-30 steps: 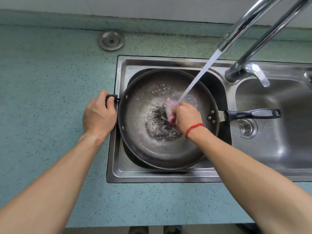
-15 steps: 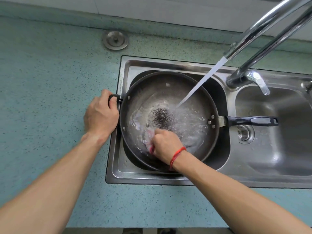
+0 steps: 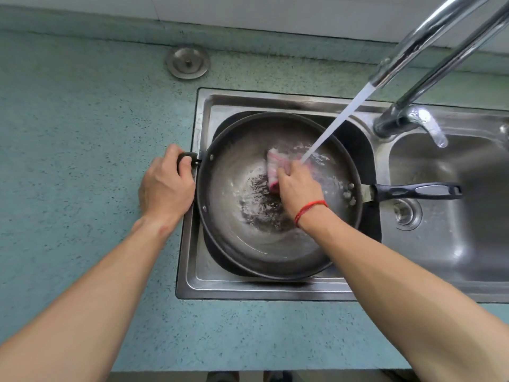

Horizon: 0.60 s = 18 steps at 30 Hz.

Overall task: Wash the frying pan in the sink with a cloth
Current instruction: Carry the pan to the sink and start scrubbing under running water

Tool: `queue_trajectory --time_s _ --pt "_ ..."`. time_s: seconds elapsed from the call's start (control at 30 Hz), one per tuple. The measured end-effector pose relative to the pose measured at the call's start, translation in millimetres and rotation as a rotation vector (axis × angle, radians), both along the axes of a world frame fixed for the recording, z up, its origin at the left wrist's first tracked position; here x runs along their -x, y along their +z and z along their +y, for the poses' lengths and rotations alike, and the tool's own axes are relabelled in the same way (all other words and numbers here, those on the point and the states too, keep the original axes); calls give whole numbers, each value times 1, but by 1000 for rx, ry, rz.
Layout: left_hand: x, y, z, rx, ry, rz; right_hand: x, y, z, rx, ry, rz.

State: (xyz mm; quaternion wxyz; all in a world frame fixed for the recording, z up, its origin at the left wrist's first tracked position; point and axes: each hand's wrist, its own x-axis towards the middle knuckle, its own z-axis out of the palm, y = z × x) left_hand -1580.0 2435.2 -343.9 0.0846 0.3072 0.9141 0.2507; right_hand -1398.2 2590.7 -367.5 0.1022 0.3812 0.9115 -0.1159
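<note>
The frying pan (image 3: 248, 244) sat in the sink's (image 3: 201, 282) left basin at frame centre, washing seemingly midway: the right hand (image 3: 298, 187) gripped the pink cloth (image 3: 275, 166) under running water (image 3: 338, 122), the left hand (image 3: 165, 186) clasped the side handle (image 3: 184, 158), and dark specks (image 3: 261, 208) lay unscrubbed.

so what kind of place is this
Most likely a home kitchen: a double-bowl stainless steel sink set in a speckled teal countertop, a running tap, and a frying pan with a cloth in it.
</note>
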Motion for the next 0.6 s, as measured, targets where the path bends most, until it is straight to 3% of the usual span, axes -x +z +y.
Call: queue_trajectory --time_s 0.23,0.6 --pt "-3 4 1 7 19 -1 -44 14 -15 75 -13 -207" --pt "-2 4 2 29 20 -29 -51 29 -28 194 -29 -195"
